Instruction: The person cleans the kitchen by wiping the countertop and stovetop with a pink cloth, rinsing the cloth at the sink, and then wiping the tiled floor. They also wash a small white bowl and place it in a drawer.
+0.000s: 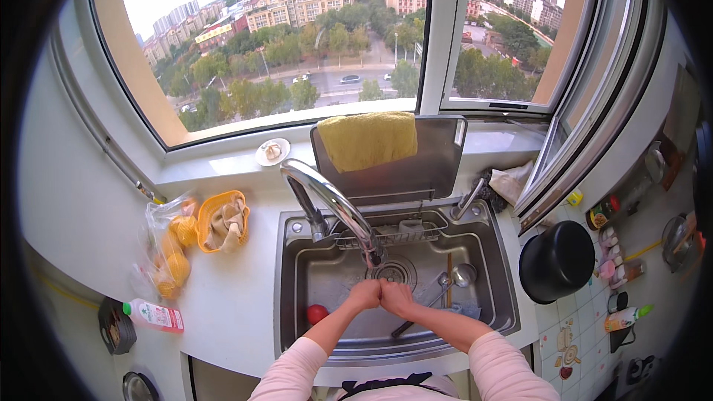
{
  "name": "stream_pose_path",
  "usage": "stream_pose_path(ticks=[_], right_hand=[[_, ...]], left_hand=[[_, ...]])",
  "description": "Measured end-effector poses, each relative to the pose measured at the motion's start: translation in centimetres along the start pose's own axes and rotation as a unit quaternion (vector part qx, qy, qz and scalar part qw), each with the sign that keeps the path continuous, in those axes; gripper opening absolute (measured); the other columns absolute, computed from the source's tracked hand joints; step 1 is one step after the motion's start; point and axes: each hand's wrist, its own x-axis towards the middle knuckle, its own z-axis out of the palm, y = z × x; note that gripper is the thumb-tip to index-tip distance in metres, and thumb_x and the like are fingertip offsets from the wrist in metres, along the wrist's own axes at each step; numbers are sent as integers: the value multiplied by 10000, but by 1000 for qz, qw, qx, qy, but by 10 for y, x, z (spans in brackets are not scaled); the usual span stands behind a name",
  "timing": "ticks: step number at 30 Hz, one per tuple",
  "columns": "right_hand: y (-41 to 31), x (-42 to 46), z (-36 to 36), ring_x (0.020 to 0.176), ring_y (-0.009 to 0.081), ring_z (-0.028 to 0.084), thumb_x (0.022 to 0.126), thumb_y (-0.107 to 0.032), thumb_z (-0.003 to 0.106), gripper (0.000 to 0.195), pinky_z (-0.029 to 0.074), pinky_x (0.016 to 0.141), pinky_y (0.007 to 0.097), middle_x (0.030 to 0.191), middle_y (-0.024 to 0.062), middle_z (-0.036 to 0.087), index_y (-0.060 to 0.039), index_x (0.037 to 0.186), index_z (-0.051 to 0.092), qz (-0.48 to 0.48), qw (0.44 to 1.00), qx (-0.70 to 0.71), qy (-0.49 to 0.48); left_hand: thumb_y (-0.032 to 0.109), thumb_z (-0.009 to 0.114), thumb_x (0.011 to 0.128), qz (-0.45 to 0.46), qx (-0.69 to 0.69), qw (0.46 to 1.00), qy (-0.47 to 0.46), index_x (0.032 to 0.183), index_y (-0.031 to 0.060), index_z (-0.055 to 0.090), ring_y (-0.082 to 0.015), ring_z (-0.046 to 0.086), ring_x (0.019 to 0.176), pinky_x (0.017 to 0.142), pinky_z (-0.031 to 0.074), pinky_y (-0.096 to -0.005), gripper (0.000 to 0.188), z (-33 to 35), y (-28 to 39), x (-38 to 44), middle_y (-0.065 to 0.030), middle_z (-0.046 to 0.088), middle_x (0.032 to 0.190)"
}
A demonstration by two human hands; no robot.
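Note:
My left hand (366, 294) and my right hand (396, 296) are closed and touch each other over the stainless steel sink (356, 340), just below the spout of the chrome faucet (334, 195). Whether anything small is between them is hidden. A round red object (317, 314) lies in the sink to the left of my hands. On the right side of the basin are a ladle (463, 275), a smaller spoon (443, 279), a wooden stick (449, 267) and a crumpled clear plastic piece (467, 309). A dark handle (402, 328) reaches below my right wrist.
Left counter: orange plastic basket (204, 217) with cloth, bag of yellow-orange fruit (177, 268), pink liquid bottle (156, 317). Behind the sink, a yellow cloth (370, 136) hangs over a grey board (384, 184); a white dish (273, 152) sits on the sill. Right: black pot (557, 262).

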Motion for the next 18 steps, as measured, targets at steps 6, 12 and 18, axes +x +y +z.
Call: stream_pose_path(ticks=[6,12,18], right_hand=[[35,4,-22,591,212,644,755,-128,729,175,478,481,348,675,77,632,-75,828,579,163,900,389,-108],[7,-29,-50,419,37,331,850,-64,656,139,249,366,191,619,-50,428,-115,865,527,197,535,725,-386],[-43,-60,-70,451,25,273,913,-97,646,157,184,388,185,608,-55,343,-117,880,493,133,404,723,-544]], left_hand=[[-27,695,695,62,-350,933,64,1396,-5,389,-359,507,1235,1030,429,-438,766,-31,6,-33,-167,445,1434],[-37,593,775,372,163,897,177,1510,128,314,-303,218,1472,1195,185,-492,804,-65,22,-83,-134,286,1568],[138,645,782,558,196,746,306,1315,112,538,-205,624,977,816,563,-345,545,-101,45,-93,-88,600,1151]])
